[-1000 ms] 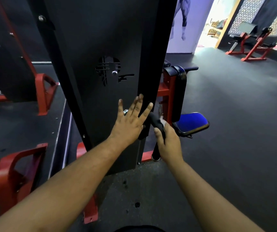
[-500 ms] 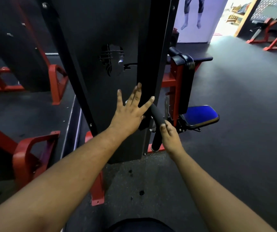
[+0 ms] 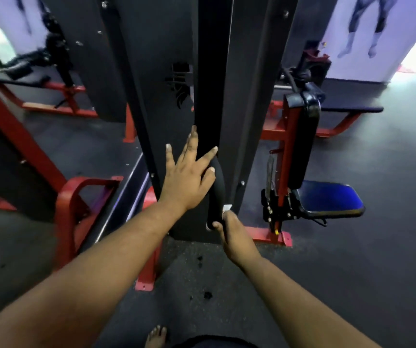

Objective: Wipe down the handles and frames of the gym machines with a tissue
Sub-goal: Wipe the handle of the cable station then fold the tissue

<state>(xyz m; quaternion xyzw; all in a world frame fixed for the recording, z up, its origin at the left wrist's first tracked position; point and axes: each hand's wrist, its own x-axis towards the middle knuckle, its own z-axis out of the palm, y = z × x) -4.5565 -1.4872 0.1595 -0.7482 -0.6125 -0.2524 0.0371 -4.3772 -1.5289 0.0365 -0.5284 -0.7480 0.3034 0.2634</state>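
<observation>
Tissue in my right hand, pinched round the handle, has slid to its lower end; left hand spread flat, bracing the frame.

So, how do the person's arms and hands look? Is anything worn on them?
Both forearms are bare, with no sleeve in view. The left hand and the right hand show no glove, ring, watch or band. The fingernails are short and unpainted.

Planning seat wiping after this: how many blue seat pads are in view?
1. The blue seat pad sits low at right, on the red-framed machine beside the black column. Others may be hidden behind the column.
</observation>
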